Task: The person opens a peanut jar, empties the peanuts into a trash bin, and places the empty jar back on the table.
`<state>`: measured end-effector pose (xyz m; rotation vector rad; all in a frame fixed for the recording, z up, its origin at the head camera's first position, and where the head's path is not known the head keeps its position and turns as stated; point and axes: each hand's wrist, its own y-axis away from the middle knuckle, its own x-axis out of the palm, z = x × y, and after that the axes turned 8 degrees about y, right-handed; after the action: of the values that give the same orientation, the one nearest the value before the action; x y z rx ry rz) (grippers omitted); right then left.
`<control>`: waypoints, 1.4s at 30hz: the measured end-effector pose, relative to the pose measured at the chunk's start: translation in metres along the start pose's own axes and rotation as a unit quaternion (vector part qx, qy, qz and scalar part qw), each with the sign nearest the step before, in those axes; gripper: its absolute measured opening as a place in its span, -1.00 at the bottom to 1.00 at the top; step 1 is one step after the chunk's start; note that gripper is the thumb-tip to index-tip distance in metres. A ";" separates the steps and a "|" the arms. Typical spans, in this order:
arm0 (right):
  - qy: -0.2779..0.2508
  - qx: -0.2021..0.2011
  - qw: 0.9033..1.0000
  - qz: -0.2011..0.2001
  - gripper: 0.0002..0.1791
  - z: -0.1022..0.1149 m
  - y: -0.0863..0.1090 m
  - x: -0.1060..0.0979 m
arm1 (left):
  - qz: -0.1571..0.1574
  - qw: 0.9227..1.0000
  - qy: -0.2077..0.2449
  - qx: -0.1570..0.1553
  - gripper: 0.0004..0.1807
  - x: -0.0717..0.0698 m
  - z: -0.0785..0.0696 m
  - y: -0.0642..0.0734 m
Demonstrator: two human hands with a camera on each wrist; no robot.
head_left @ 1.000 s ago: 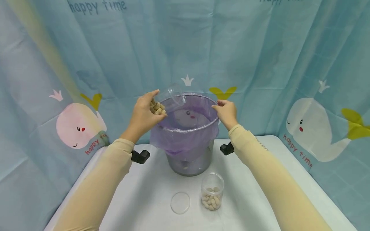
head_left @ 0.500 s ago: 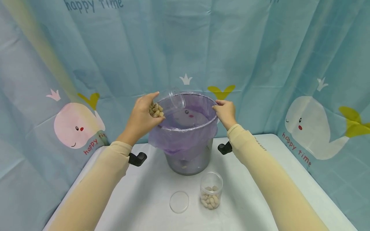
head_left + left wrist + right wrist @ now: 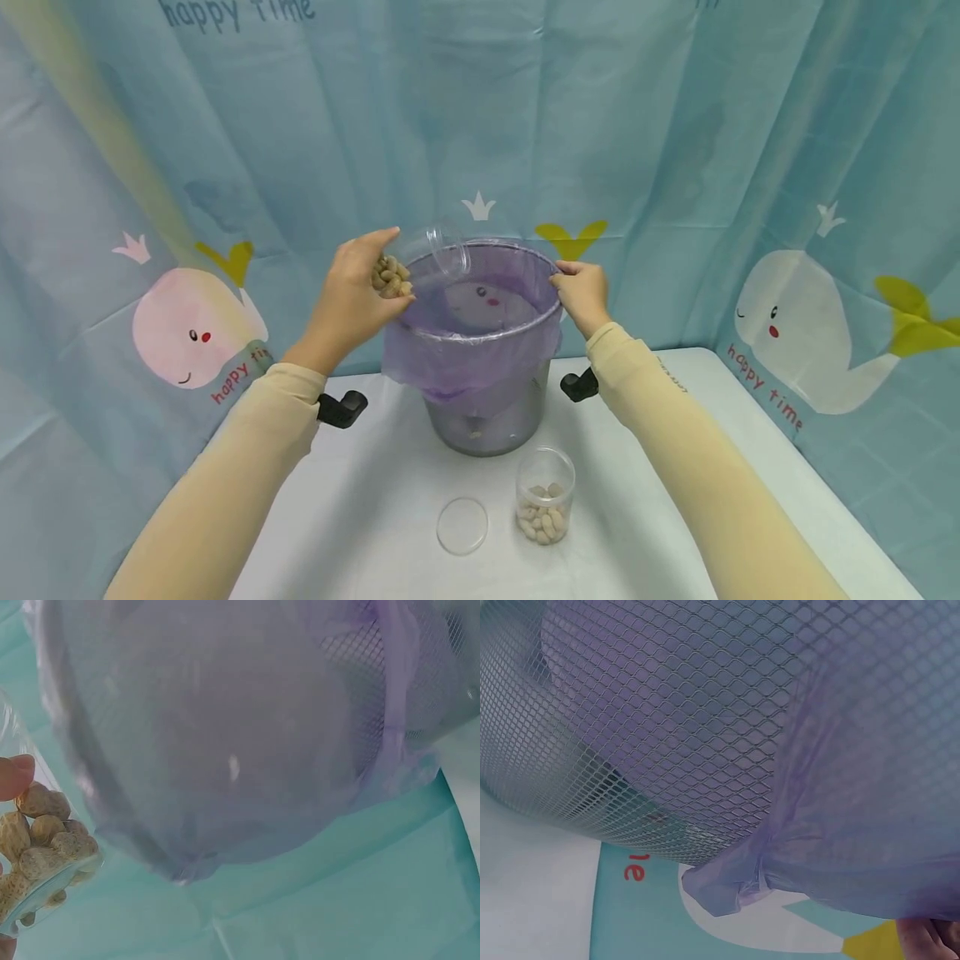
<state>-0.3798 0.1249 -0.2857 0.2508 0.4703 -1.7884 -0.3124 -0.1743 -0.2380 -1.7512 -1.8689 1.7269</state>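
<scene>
My left hand [image 3: 351, 287] grips a clear plastic jar [image 3: 422, 250] by its base, tipped sideways with its mouth toward the bin's left rim. Unshelled peanuts [image 3: 390, 277] lie at the base end of the jar; the left wrist view shows these peanuts [image 3: 46, 832] close up. A mesh trash bin [image 3: 487, 437] stands ahead, lined with a purple bag [image 3: 472, 362] folded over its rim. With thumb and fingers, my right hand [image 3: 583, 296] pinches the lined rim on the right. In the right wrist view only a bit of that hand [image 3: 926, 941] shows.
A second clear jar [image 3: 545, 500] with peanuts stands upright and uncovered on the white table [image 3: 637, 533], in front of the bin. To its left lies a round clear lid [image 3: 462, 527]. A blue printed curtain [image 3: 480, 100] hangs behind and at both sides.
My left hand has drawn slightly to the left with the tilted jar, the peanuts still in its base. My right hand keeps its hold on the rim.
</scene>
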 end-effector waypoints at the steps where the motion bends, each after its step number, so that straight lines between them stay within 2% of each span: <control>1: -0.003 0.003 1.000 0.000 -0.57 0.000 0.000 0.000 | -0.002 1.000 -0.002 0.000 -0.13 -0.002 0.000 -0.001; 7: 0.007 0.010 1.000 -0.008 -0.58 0.000 -0.001 0.000 | -0.004 1.000 -0.004 0.001 -0.14 -0.008 0.001 -0.002; 10: 0.011 0.011 1.000 -0.007 -0.58 0.001 -0.001 0.002 | 0.006 1.000 -0.018 0.010 -0.15 -0.009 0.001 0.001; 15: 0.015 0.007 1.000 -0.012 -0.59 0.002 0.000 0.003 | 0.037 0.994 -0.063 0.075 -0.17 -0.008 0.002 0.006; 18: 0.017 0.003 1.000 -0.012 -0.59 0.003 0.000 0.002 | 0.046 0.992 -0.065 0.100 -0.19 -0.007 0.001 0.007; 23: 0.022 0.000 1.000 -0.018 -0.60 0.003 0.000 0.001 | 0.061 0.993 -0.051 0.087 -0.18 -0.007 -0.001 0.004; 27: 0.035 -0.006 0.999 -0.016 -0.60 0.003 0.002 0.002 | 0.028 0.998 -0.024 0.046 -0.16 -0.014 0.000 -0.002; 30: 0.043 -0.009 0.999 -0.012 -0.60 0.003 0.003 0.004 | 0.018 0.999 -0.029 0.023 -0.15 -0.018 0.005 -0.005; 36: 0.045 -0.011 0.999 -0.011 -0.60 0.003 0.003 0.005 | 0.094 0.992 -0.074 0.034 -0.17 -0.015 0.009 -0.003; 38: 0.045 -0.012 0.999 -0.011 -0.60 0.004 0.003 0.005 | 0.091 0.992 -0.079 0.045 -0.18 -0.015 0.006 -0.004; 42: 0.047 -0.010 0.999 -0.017 -0.60 0.004 0.002 0.005 | 0.054 0.994 -0.063 0.067 -0.19 -0.017 0.001 -0.011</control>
<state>-0.3786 0.1186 -0.2845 0.3159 0.5630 -1.8089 -0.3142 -0.1844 -0.2204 -1.7610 -1.6852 1.9958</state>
